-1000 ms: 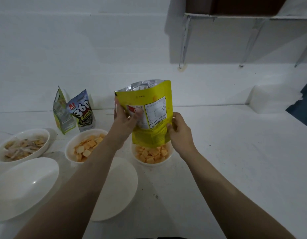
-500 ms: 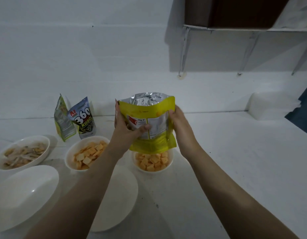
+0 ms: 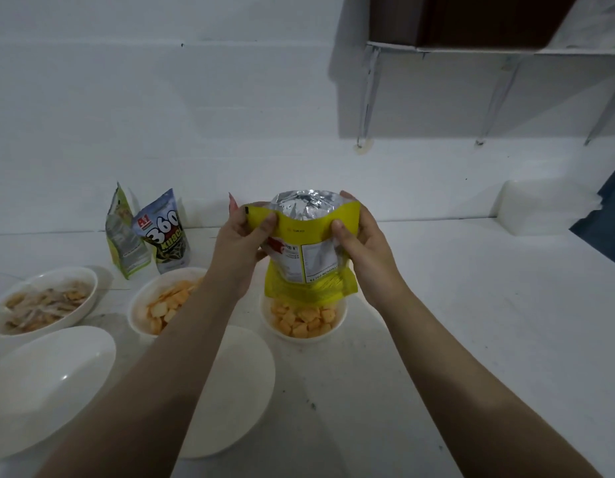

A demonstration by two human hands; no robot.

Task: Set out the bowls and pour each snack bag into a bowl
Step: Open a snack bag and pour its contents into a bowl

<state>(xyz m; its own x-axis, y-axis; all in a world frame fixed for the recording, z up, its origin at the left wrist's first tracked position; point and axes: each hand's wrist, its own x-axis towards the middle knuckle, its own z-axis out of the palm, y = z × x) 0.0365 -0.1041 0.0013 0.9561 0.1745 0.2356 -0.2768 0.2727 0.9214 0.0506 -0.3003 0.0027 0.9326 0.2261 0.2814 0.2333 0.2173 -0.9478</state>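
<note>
A yellow snack bag (image 3: 308,267) with a silver foil inside hangs mouth-up over a small white bowl (image 3: 338,331) of orange cracker squares. My left hand (image 3: 239,244) pinches the bag's left top edge, and my right hand (image 3: 363,251) grips its right side. To the left stands a second white bowl (image 3: 137,305) with orange squares, partly behind my left forearm. At the far left a wider bowl (image 3: 87,288) holds pale mixed snacks. Two empty white bowls lie nearer me, one (image 3: 54,384) at left and one (image 3: 237,391) under my left forearm.
Two snack bags stand by the wall at left: a green one (image 3: 123,241) and a blue one marked 360 (image 3: 164,236). A white block (image 3: 540,205) sits at the back right. A wall shelf on metal brackets (image 3: 366,94) hangs above. The white counter (image 3: 471,322) stretches to the right.
The yellow bag has been turned more upright, its foil mouth now facing me. Both hands moved up to its top edges.
</note>
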